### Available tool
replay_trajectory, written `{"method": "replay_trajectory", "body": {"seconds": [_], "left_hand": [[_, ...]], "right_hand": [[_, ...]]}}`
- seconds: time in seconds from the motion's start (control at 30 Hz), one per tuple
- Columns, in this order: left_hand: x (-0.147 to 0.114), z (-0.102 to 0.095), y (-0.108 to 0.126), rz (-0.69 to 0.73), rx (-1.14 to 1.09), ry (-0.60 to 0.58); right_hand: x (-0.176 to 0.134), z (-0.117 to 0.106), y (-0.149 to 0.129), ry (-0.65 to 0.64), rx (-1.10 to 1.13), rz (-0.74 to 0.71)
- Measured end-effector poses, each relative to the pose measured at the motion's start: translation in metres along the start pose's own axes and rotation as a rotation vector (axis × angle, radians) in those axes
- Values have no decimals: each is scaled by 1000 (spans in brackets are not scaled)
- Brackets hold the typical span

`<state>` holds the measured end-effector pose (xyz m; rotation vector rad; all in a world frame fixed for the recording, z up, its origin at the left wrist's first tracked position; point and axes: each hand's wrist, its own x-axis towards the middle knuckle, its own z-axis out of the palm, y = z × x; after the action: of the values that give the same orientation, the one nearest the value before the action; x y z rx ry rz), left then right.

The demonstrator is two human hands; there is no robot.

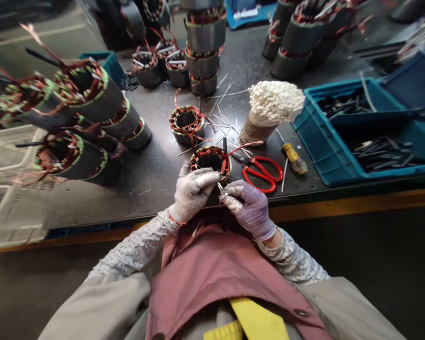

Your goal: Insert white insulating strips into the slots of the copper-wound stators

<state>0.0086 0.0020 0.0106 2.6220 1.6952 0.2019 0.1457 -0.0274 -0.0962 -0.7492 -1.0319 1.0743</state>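
A small motor stator (227,166) with red-brown copper windings stands upright near the table's front edge. My left hand (194,190), in a whitish work glove, is closed against its near left side, with fingers lying along the front rim. Just to the right, my right hand (250,208), in a purple-stained glove, pinches a short thin white strand (220,187) close to the left fingertips. The strand's far end is hidden. A black sleeve (225,145) and a copper lead rise from the stator's back edge. Red-handled scissors (265,172) lie to its right.
Another stator (186,125) stands behind, beside scattered white sticks (221,113). A bundle of white-tipped sticks (274,106), a yellow-handled tool (294,158) and teal bins (335,156) of black pieces are rightward. Stacked stators (92,94) stand left and behind.
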Motion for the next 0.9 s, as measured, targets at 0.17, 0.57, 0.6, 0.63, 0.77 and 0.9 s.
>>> {"method": "replay_trajectory", "body": {"seconds": [0.17,0.57,0.6,0.63,0.77,0.9], "left_hand": [[2,-2,-3,9,29,-76],[3,0,-6,17,-7,-74],[3,0,-6,26,-12,-59],[3,0,-6,31,-15,-51],[4,0,-5,11,-7,-88],[4,-1,-4,-18,6,-99]], "right_hand": [[14,3,3,-39,-106,92],[20,7,13,-102,-238,148],[20,8,16,-118,-260,129],[19,8,19,-130,-276,98],[13,0,8,-147,-239,-33],[15,-3,-3,-128,-169,6]]}}
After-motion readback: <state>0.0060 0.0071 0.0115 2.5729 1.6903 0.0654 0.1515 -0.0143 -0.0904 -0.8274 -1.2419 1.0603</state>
